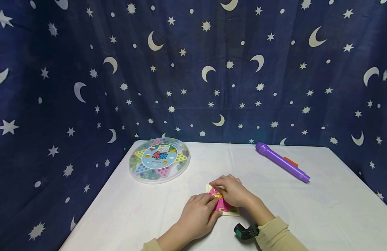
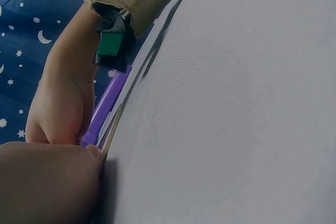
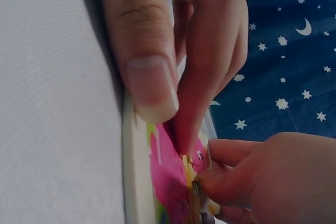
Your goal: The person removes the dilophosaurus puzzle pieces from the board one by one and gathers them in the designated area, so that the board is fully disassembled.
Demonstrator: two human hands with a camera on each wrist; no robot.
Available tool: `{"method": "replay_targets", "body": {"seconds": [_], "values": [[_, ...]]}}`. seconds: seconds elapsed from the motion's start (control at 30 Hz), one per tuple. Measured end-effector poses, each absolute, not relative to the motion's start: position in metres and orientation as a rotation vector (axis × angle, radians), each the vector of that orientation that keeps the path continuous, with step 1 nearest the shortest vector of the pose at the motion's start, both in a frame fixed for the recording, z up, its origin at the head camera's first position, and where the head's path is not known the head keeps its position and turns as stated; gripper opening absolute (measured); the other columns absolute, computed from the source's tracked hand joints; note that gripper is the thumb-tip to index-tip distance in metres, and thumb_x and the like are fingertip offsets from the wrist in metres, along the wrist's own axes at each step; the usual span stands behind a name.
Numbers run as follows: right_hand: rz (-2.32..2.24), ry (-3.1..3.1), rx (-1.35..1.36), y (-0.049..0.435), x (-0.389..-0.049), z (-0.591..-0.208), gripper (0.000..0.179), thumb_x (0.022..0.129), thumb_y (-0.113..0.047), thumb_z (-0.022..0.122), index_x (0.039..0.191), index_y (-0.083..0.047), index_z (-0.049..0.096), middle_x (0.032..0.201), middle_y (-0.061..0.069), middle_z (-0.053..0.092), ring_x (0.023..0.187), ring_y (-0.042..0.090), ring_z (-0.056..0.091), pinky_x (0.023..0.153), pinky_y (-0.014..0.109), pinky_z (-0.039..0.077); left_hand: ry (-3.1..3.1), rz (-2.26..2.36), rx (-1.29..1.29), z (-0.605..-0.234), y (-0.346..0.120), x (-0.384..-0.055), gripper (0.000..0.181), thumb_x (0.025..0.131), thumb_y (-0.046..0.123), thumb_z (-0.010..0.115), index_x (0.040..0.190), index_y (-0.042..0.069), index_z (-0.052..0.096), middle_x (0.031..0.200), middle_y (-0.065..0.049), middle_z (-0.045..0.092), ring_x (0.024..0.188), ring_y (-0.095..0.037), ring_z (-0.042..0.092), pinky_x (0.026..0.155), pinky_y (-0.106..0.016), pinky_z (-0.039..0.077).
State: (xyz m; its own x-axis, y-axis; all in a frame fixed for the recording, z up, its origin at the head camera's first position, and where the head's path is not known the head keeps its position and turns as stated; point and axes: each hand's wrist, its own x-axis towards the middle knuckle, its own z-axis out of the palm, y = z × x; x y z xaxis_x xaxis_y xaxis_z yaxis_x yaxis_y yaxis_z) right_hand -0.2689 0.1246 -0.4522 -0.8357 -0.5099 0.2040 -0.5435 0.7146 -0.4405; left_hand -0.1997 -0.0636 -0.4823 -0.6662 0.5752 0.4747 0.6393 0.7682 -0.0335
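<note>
A small jigsaw puzzle (image 1: 223,206) with a pink picture and a pale wooden frame lies at the front middle of the table. My left hand (image 1: 198,215) grips its left side, the thumb by the lower corner and the fingers over the picture. From the right, my right hand (image 1: 233,191) holds the puzzle with bent fingers at its upper part. In the right wrist view, the right thumb lies by the pale frame (image 3: 137,182), and a right fingertip touches a thin edge among the pieces, close to the left hand (image 3: 278,177). The hands hide much of the picture.
A round clear-lidded board game box (image 1: 159,160) lies at the back left of the white table (image 1: 149,212). Toward the back right is a purple microphone-shaped toy (image 1: 282,162) with an orange part beside it. A dark blue star-and-moon curtain (image 1: 193,69) hangs behind.
</note>
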Motion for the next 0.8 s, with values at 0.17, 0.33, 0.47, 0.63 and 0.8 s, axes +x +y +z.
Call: {"method": "replay_targets", "body": {"seconds": [0.17, 0.33, 0.47, 0.63, 0.8], "values": [[0.723, -2.82, 0.87, 0.1233, -0.2685, -0.4564, 0.025, 0.094, -0.007, 0.071, 0.117, -0.016, 0.077, 0.113, 0.001, 0.071, 0.111, 0.027, 0.061, 0.094, 0.056, 0.044, -2.489, -0.189, -0.927, -0.4828, -0.0639, -0.1994, 0.042, 0.1, 0.047, 0.062, 0.126, 0.016, 0.074, 0.119, 0.002, 0.07, 0.113, -0.017, 0.063, 0.093, -0.04, 0.051], [0.74, -2.818, 0.863, 0.1234, -0.2693, -0.4589, 0.025, 0.092, -0.004, 0.073, 0.115, -0.014, 0.076, 0.11, 0.0, 0.071, 0.108, 0.027, 0.063, 0.098, 0.056, 0.047, -2.466, -0.201, -0.936, -0.4836, -0.0649, -0.1993, 0.039, 0.099, 0.045, 0.064, 0.124, 0.017, 0.075, 0.118, 0.002, 0.07, 0.113, -0.016, 0.064, 0.092, -0.039, 0.052], [0.776, -2.807, 0.892, 0.1247, -0.2711, -0.4577, 0.025, 0.091, -0.003, 0.072, 0.114, -0.011, 0.076, 0.105, 0.0, 0.071, 0.103, 0.025, 0.065, 0.097, 0.051, 0.052, -2.461, -0.205, -0.937, -0.4851, -0.0646, -0.2001, 0.04, 0.099, 0.046, 0.065, 0.124, 0.017, 0.075, 0.117, 0.002, 0.071, 0.112, -0.016, 0.064, 0.091, -0.039, 0.052], [0.836, -2.814, 0.872, 0.1256, -0.2751, -0.4531, 0.025, 0.09, -0.004, 0.072, 0.114, -0.011, 0.076, 0.104, -0.001, 0.071, 0.091, 0.018, 0.065, 0.088, 0.045, 0.056, -2.461, -0.195, -0.925, -0.4807, -0.0642, -0.2025, 0.041, 0.098, 0.047, 0.066, 0.125, 0.017, 0.075, 0.117, 0.002, 0.072, 0.112, -0.016, 0.065, 0.09, -0.039, 0.052], [0.954, -2.853, 0.831, 0.1273, -0.2755, -0.4511, 0.031, 0.086, -0.005, 0.071, 0.116, -0.012, 0.077, 0.099, -0.005, 0.068, 0.075, 0.011, 0.055, 0.066, 0.031, 0.052, -2.456, -0.195, -0.928, -0.4786, -0.0646, -0.2018, 0.041, 0.097, 0.047, 0.067, 0.124, 0.016, 0.076, 0.117, 0.002, 0.072, 0.111, -0.017, 0.065, 0.09, -0.039, 0.053]]}}
